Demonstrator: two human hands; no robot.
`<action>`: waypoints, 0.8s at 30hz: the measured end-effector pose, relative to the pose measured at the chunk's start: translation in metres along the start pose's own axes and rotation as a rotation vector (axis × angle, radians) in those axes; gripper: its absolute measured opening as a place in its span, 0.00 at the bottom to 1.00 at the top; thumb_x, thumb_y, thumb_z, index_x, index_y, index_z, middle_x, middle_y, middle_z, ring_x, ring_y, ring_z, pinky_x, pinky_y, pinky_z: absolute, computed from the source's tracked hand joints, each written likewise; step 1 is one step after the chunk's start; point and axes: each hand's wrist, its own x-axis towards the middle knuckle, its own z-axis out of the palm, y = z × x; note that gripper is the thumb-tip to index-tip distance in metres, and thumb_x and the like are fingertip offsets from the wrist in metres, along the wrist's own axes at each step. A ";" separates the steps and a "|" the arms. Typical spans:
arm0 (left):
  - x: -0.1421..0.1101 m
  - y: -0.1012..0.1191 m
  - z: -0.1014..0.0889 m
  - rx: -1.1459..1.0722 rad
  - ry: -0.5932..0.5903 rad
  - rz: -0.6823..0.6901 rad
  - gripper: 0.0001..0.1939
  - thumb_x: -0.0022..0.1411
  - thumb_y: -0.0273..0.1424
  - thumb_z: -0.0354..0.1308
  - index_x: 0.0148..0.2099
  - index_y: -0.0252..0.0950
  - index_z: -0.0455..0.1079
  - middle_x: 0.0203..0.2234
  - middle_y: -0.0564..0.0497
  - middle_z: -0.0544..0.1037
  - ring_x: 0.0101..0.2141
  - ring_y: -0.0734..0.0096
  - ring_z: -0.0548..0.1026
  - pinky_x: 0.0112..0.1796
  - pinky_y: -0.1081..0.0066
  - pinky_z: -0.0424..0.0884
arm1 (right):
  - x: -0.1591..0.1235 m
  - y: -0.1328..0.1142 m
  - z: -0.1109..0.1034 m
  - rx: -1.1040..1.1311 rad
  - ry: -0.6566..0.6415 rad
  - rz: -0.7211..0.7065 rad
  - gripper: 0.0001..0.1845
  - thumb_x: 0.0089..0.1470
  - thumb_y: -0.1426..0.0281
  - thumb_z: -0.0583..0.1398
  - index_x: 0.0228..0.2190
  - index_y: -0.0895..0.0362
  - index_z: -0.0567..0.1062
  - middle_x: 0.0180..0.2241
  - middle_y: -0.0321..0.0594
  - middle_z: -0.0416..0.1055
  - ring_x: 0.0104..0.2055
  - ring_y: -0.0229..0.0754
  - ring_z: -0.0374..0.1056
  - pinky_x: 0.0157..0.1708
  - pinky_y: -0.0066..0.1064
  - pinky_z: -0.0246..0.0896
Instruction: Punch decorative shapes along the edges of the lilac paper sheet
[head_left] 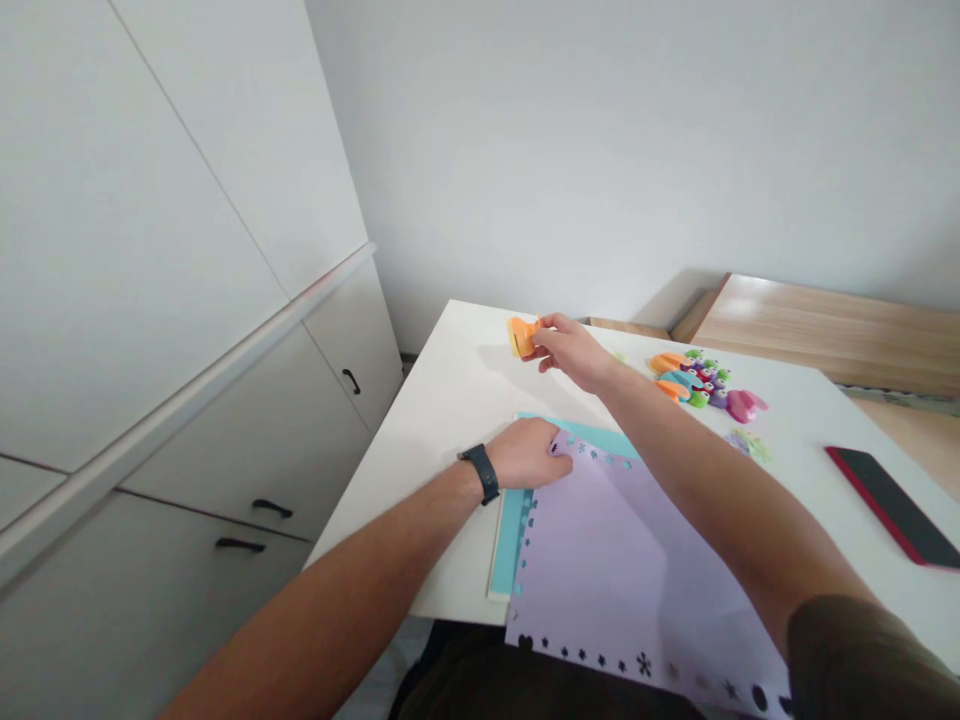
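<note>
The lilac paper point(600, 570) overlaps a teal sheet point(511, 530) on the white table point(450, 420). Your left hand point(525, 454) covers its corner, fingers together; whether they pinch it, you can't tell. Your right hand point(571, 352) clamps the orange punch point(522, 336), partly hiding it.

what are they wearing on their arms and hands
The left hand is bare, with a black strap around the wrist. The right hand is bare too, and that arm comes out of a short dark olive sleeve.
</note>
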 end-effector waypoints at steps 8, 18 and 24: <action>0.000 0.003 -0.001 -0.146 0.040 0.063 0.10 0.59 0.32 0.55 0.40 0.37 0.77 0.29 0.53 0.79 0.30 0.69 0.74 0.33 0.72 0.64 | -0.109 0.001 -0.080 0.292 -0.120 -0.060 0.12 0.51 0.67 0.66 0.36 0.53 0.68 0.37 0.40 0.77 0.38 0.44 0.75 0.30 0.31 0.65; -0.001 0.012 -0.006 -0.236 0.025 -0.054 0.12 0.59 0.38 0.57 0.33 0.35 0.76 0.24 0.53 0.77 0.28 0.69 0.72 0.31 0.73 0.65 | -0.163 0.045 -0.126 0.356 -0.005 -0.043 0.26 0.52 0.68 0.66 0.53 0.50 0.69 0.35 0.37 0.73 0.30 0.40 0.69 0.28 0.33 0.63; 0.001 0.017 -0.007 -0.228 0.047 -0.093 0.13 0.59 0.39 0.56 0.30 0.36 0.73 0.22 0.54 0.75 0.28 0.68 0.72 0.31 0.72 0.66 | -0.169 0.061 -0.128 0.349 0.148 -0.076 0.15 0.53 0.66 0.65 0.44 0.52 0.71 0.33 0.37 0.71 0.31 0.41 0.66 0.29 0.34 0.62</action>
